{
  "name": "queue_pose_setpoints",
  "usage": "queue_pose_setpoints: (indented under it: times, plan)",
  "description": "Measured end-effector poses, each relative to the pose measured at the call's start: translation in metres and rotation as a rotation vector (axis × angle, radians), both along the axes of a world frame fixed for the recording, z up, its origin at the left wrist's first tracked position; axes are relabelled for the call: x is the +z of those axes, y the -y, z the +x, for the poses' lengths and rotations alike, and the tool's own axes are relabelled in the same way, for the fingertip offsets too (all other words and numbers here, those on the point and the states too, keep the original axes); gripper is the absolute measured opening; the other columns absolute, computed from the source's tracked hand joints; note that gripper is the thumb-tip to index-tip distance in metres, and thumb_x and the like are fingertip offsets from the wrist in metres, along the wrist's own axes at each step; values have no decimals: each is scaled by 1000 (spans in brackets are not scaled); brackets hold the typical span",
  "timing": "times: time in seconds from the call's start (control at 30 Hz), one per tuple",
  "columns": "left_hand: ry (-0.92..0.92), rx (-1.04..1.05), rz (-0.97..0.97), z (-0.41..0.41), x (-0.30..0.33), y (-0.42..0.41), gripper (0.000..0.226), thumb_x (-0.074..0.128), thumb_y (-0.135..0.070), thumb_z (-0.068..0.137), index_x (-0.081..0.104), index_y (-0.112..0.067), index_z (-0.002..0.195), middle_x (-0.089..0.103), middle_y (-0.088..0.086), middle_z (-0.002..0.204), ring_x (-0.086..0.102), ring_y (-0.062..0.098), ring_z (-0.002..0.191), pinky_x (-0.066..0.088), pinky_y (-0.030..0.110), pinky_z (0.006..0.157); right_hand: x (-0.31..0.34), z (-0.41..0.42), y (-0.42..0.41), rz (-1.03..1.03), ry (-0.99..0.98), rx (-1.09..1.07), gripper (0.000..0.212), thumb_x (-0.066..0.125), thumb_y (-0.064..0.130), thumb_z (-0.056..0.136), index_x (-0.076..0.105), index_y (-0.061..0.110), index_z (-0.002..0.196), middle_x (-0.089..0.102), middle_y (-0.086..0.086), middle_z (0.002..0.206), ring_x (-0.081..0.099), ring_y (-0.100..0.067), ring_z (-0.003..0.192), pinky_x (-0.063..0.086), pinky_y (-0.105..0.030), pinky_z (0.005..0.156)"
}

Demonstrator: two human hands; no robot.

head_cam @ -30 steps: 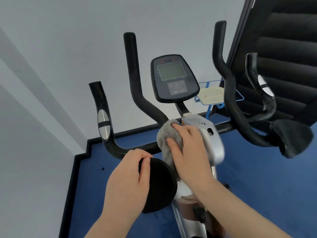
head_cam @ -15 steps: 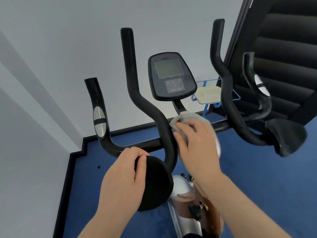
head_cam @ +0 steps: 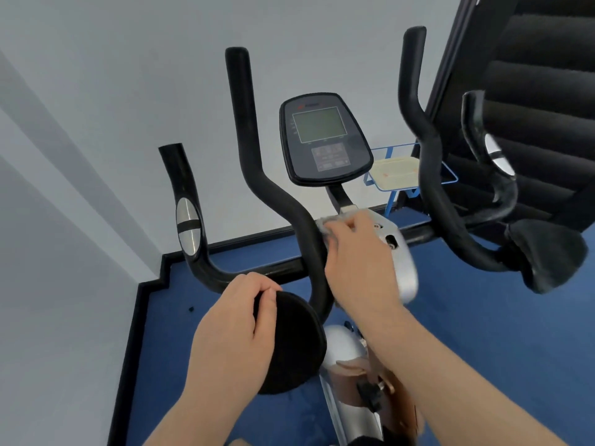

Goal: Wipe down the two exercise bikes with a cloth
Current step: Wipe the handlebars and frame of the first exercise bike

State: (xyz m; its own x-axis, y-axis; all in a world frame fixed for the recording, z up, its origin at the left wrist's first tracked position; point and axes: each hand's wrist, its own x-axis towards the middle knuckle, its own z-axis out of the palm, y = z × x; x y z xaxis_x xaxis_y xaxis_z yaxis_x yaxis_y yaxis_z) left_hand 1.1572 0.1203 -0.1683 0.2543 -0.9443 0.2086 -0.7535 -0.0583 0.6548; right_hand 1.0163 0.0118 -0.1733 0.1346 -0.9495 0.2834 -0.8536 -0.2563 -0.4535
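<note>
An exercise bike fills the view, with black curved handlebars [head_cam: 257,175] and a dark console [head_cam: 325,140] on a short stem. My right hand [head_cam: 360,262] presses a grey cloth [head_cam: 326,225] onto the silver housing [head_cam: 404,268] just below the console stem; only an edge of the cloth shows past my fingers. My left hand [head_cam: 231,323] grips the rim of the round black elbow pad [head_cam: 289,342] on the left side of the handlebar.
A white wall stands close behind the bike, with blue floor and black skirting below. A black padded machine [head_cam: 531,107] rises at the right. A small blue wire stand holding a pale tray [head_cam: 397,173] sits behind the handlebars. A second black pad [head_cam: 547,252] hangs right.
My right hand has slid the cloth up from the left side of the silver housing to its top, near the console stem. My left hand stays on the pad.
</note>
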Motion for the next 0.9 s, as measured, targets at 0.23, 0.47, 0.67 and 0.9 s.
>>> queue_pose_setpoints:
  times: [0.23, 0.47, 0.67, 0.9]
  plan:
    - [-83, 31, -139, -4, -2, -4, 24, 55, -17, 93, 65, -39, 95, 63, -26, 95, 57, -3, 99, 44, 15, 78, 8, -28, -11, -191, 453, 222, 22, 63, 18, 92, 70, 23, 112, 60, 15, 105, 52, 7, 98, 37, -5, 88]
    - [-438, 241, -212, 27, -6, 1, 38, 60, -7, 90, 66, -45, 88, 65, -24, 95, 59, 0, 89, 42, 18, 67, 20, -16, 19, -263, -19, 750, 26, 78, 11, 78, 77, 23, 102, 67, 5, 100, 57, -20, 99, 37, -29, 90]
    - [-370, 310, -251, 39, -8, 3, 35, 57, -10, 91, 63, -44, 96, 62, -24, 102, 57, 2, 99, 44, 21, 78, 26, 17, 24, -224, -149, 881, 37, 74, -5, 70, 79, 20, 97, 71, 3, 94, 61, -24, 81, 48, -42, 77]
    - [-303, 314, -271, 43, -17, -5, 32, 55, -10, 91, 63, -39, 105, 61, -25, 109, 56, 2, 102, 39, 6, 78, 35, 6, 32, -221, -230, 1018, 41, 80, 1, 69, 78, 29, 97, 71, 10, 99, 67, -16, 85, 54, -31, 70]
